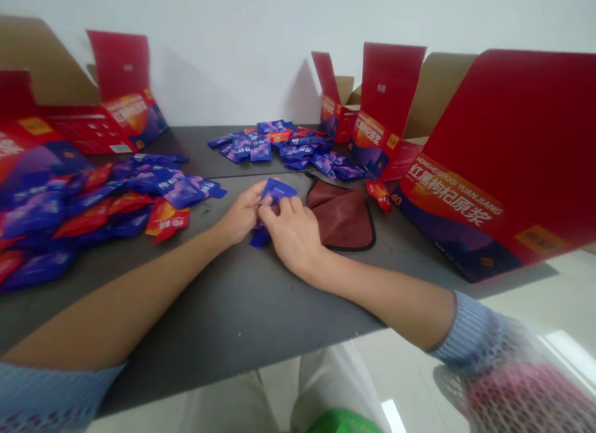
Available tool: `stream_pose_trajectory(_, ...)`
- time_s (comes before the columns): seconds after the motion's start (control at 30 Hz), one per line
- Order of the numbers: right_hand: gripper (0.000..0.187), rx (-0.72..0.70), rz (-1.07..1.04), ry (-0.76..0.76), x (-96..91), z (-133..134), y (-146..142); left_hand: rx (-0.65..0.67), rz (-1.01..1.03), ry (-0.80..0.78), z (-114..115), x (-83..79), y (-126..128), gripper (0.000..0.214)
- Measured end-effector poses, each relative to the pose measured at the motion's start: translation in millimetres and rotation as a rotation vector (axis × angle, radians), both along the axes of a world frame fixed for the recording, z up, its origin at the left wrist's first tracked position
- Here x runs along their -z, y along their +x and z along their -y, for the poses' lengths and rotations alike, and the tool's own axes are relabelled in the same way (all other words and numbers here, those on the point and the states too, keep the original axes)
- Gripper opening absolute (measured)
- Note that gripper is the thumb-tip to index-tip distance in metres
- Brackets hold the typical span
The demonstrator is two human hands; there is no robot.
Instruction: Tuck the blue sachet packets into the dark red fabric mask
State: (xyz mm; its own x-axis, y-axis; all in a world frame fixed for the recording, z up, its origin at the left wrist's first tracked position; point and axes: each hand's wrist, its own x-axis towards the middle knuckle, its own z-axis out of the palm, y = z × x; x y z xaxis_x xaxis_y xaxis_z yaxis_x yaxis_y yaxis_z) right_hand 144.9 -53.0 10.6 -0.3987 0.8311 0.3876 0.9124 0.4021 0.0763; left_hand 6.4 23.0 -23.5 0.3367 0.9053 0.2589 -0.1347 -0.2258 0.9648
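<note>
Two hands meet mid-table, both grasping a blue sachet (280,189) — L hand (243,215) pinches it from the left, R hand (297,239) closes over it from the right, fingers curled. A blue piece pokes out below, on the near side; can't tell if it's the same sachet or another one.

Just right of R hand, a brown cloth w/ black edging (344,214) lies flat on the dark grey table (209,340). A single red sachet (379,195) sits between cloth and the big red box (459,212) at right, flaps up.

Far side, centre: a mixed pile, mostly blue w/ some red (261,150). Left: a bigger blue-&-red heap (179,187), approx. beside L forearm — red box (135,119) behind it, flap up too. Two more open boxes, far right (372,138), same red/blue print.
</note>
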Motion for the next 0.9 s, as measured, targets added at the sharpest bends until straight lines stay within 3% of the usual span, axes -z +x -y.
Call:
stream_pose_trajectory(0.1,0.029,-0.078,0.069,-0.04,3.4,6,-8,-0.024,0.168,-0.155,0,-7.3,-1,0.05)
stream_pose_trajectory(0.23,0.027,-0.114,0.135,-0.122,1.0,10,-11,-0.049,0.194,-0.294,-3,-8.7,0,0.036)
stream_pose_trajectory(0.43,0.029,-0.057,0.111,-0.108,-2.3,9,-1,-0.159,0.103,-0.141,-6,0.0,3,0.033)
stream_pose_trajectory(0.7,0.036,0.124,-0.149,0.072,-18.5,-8,16,-0.066,-0.241,0.143,4,-4.2,5,0.03)
stream_pose_trajectory(0.8,0.037,0.248,-0.255,0.127,-20.5,-19,21,-0.015,-0.176,0.087,4,-5.6,8,0.031)
stream_pose_trajectory(0.9,0.038,0.261,-0.246,0.11,-12.4,-20,17,-0.022,-0.092,-0.014,3,-6.6,11,0.022)
